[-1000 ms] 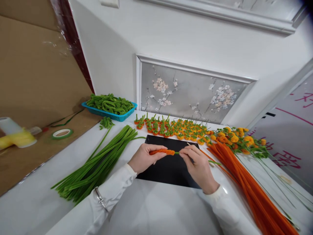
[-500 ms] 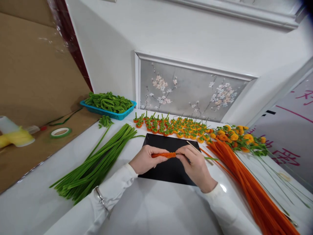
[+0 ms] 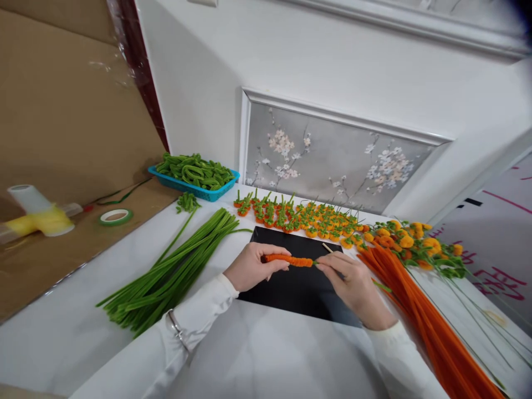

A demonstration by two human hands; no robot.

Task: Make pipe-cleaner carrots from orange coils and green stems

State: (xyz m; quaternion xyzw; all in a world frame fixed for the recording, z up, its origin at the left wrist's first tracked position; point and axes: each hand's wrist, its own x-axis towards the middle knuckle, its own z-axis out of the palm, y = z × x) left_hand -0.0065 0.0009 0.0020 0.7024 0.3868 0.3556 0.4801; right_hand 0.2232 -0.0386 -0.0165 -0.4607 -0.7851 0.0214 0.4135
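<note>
An orange fuzzy coil (image 3: 297,261) lies between my hands above the black mat (image 3: 286,293). My left hand (image 3: 254,266) is closed on its left part, thumb and fingers pinching it. At the coil's right end, my right hand (image 3: 353,280) pinches a short green piece (image 3: 315,262) that sticks out of it. A thin wooden stick (image 3: 327,247) shows behind my right fingers. Another green strip end (image 3: 381,286) shows just right of my right hand. Long orange fuzzy stems (image 3: 428,321) lie at the right.
Green stems (image 3: 174,271) lie at the left, below a blue basket (image 3: 211,194) of green pieces. Rows of small orange and green flower heads (image 3: 291,213) line the back. Finished-looking yellow-orange flowers (image 3: 407,241) lie back right. Green tape (image 3: 116,216) rests on cardboard.
My right hand has moved right relative to the coil, and more of the coil shows between my hands, with green at its right end. The whole view has shifted slightly.
</note>
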